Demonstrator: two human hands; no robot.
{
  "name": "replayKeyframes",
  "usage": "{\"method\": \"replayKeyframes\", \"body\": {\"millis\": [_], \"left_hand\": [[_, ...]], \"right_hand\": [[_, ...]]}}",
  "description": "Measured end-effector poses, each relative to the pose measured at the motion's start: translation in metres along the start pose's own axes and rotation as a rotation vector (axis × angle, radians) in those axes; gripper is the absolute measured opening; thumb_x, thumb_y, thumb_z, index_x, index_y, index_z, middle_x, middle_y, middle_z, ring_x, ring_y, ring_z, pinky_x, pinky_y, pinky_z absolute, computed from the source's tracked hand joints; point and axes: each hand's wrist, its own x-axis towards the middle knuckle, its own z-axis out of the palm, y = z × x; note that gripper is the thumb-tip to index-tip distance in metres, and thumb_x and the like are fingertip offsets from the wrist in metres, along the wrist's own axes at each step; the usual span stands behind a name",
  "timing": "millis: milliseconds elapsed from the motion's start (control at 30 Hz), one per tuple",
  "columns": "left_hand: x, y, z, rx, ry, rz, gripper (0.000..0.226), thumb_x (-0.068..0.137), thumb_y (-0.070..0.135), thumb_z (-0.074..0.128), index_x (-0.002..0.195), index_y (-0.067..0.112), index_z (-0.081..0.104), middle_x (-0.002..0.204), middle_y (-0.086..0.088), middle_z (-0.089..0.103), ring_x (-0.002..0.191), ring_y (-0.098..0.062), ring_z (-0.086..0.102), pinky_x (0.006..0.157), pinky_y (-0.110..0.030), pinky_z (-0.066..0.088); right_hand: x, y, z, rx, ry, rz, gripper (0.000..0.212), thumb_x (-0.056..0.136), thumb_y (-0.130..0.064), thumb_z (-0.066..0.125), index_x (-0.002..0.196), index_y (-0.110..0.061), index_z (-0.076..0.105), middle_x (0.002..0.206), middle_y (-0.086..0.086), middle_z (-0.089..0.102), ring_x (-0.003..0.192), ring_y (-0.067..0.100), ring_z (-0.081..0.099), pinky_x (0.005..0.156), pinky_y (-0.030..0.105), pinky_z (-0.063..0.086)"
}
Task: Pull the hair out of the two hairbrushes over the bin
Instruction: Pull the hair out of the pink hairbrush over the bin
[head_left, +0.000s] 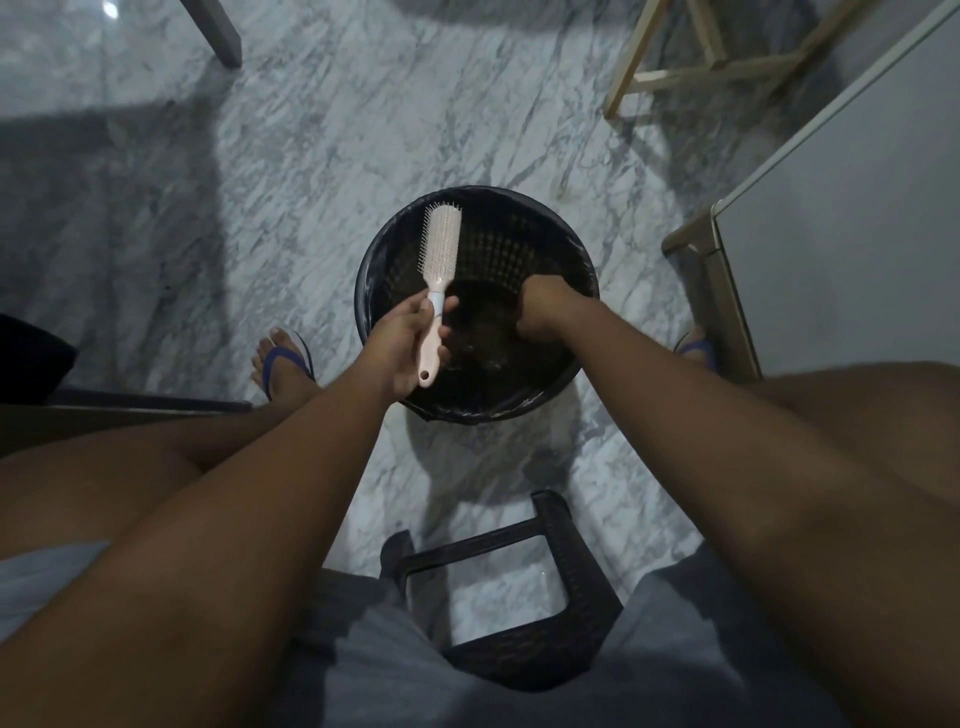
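Over the black bin (561, 234) at the centre of the frame, the left hand (410, 343) is wrapped around the handle of a pale pink hairbrush (440, 247). Its long axis runs up the frame, tilted slightly right, with the bristled head above the bin's left rim. The right hand (543, 306) hangs lower, inside the bin's mouth, just right of the brush handle, fingers curled downward; whether it pinches hair cannot be told. The bristles look mostly clean. The right hand is the one free to reach up-left to the brush head. No second brush is visible.
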Motion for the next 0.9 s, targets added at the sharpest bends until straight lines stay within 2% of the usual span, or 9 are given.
{"method": "replayKeyframes", "body": {"millis": [67, 133, 200, 267, 300, 367, 533, 667, 900], "left_hand": [[0.0, 0.002, -0.003, 0.008, -0.026, -0.011, 0.035, 0.105, 0.014, 0.04, 0.139, 0.016, 0.049, 0.11, 0.0, 0.069, 0.065, -0.01, 0.054, 0.049, -0.023, 0.046], [0.001, 0.003, -0.005, 0.027, -0.053, -0.024, 0.035, 0.104, 0.014, 0.041, 0.138, 0.016, 0.049, 0.108, 0.001, 0.07, 0.065, -0.01, 0.054, 0.049, -0.023, 0.046], [0.0, 0.004, -0.005, 0.044, -0.091, -0.041, 0.034, 0.104, 0.014, 0.041, 0.137, 0.016, 0.05, 0.107, 0.001, 0.07, 0.065, -0.01, 0.054, 0.048, -0.023, 0.045], [-0.001, 0.005, -0.003, 0.05, -0.131, -0.059, 0.034, 0.104, 0.013, 0.042, 0.137, 0.016, 0.051, 0.106, 0.002, 0.07, 0.064, -0.011, 0.054, 0.048, -0.023, 0.046], [-0.001, 0.005, -0.003, 0.049, -0.141, -0.061, 0.035, 0.103, 0.013, 0.042, 0.137, 0.016, 0.05, 0.106, 0.002, 0.071, 0.065, -0.011, 0.054, 0.048, -0.023, 0.046], [0.0, 0.005, -0.002, 0.037, -0.135, -0.053, 0.034, 0.103, 0.013, 0.043, 0.137, 0.017, 0.05, 0.106, 0.001, 0.071, 0.066, -0.011, 0.054, 0.049, -0.023, 0.046], [0.001, 0.009, 0.001, -0.012, -0.066, 0.004, 0.033, 0.104, 0.014, 0.042, 0.135, 0.017, 0.051, 0.109, 0.001, 0.069, 0.063, -0.009, 0.054, 0.048, -0.022, 0.045], [0.007, 0.007, -0.005, -0.024, 0.078, 0.055, 0.034, 0.105, 0.016, 0.041, 0.138, 0.016, 0.049, 0.112, -0.001, 0.067, 0.06, -0.009, 0.055, 0.047, -0.022, 0.045], [0.008, -0.001, -0.021, -0.029, 0.152, 0.049, 0.034, 0.106, 0.018, 0.039, 0.138, 0.014, 0.048, 0.113, 0.001, 0.066, 0.063, -0.01, 0.052, 0.049, -0.023, 0.045]], "right_hand": [[0.003, -0.003, -0.005, 0.068, 0.035, -0.035, 0.047, 0.08, -0.02, 0.072, 0.123, -0.007, 0.058, 0.121, 0.018, 0.062, 0.104, 0.031, 0.06, 0.095, 0.036, 0.051], [0.004, -0.006, -0.013, 0.292, 0.136, -0.149, 0.094, 0.075, -0.019, 0.081, 0.152, -0.011, 0.028, 0.148, 0.019, 0.044, 0.136, 0.033, 0.043, 0.111, 0.035, 0.036], [0.008, -0.011, -0.019, 0.502, 0.2, -0.228, 0.115, 0.073, -0.019, 0.084, 0.158, -0.017, 0.006, 0.158, 0.015, 0.031, 0.144, 0.028, 0.033, 0.116, 0.035, 0.03], [0.014, -0.016, -0.018, 0.571, 0.226, -0.252, 0.097, 0.078, -0.019, 0.079, 0.156, -0.017, 0.022, 0.145, 0.015, 0.05, 0.122, 0.023, 0.055, 0.108, 0.037, 0.044], [0.016, -0.018, -0.018, 0.554, 0.232, -0.264, 0.07, 0.083, -0.019, 0.073, 0.146, -0.013, 0.043, 0.128, 0.012, 0.063, 0.103, 0.019, 0.063, 0.098, 0.037, 0.05], [0.017, -0.02, -0.018, 0.503, 0.244, -0.262, 0.021, 0.096, -0.021, 0.057, 0.101, -0.006, 0.071, 0.085, 0.002, 0.071, 0.072, 0.012, 0.062, 0.078, 0.03, 0.048], [0.016, -0.015, 0.0, 0.732, 0.433, -0.138, 0.036, 0.104, -0.02, 0.04, 0.077, -0.014, 0.063, 0.077, -0.001, 0.06, 0.076, 0.013, 0.054, 0.071, 0.023, 0.033], [0.015, -0.01, 0.007, 0.892, 0.711, -0.083, 0.033, 0.105, -0.021, 0.037, 0.076, -0.015, 0.053, 0.07, -0.007, 0.051, 0.069, 0.008, 0.05, 0.068, 0.025, 0.036], [0.0, -0.015, -0.012, 1.006, 1.164, -0.091, 0.029, 0.104, -0.011, 0.037, 0.079, -0.013, 0.05, 0.064, -0.014, 0.045, 0.059, -0.006, 0.047, 0.058, 0.008, 0.035]]}}
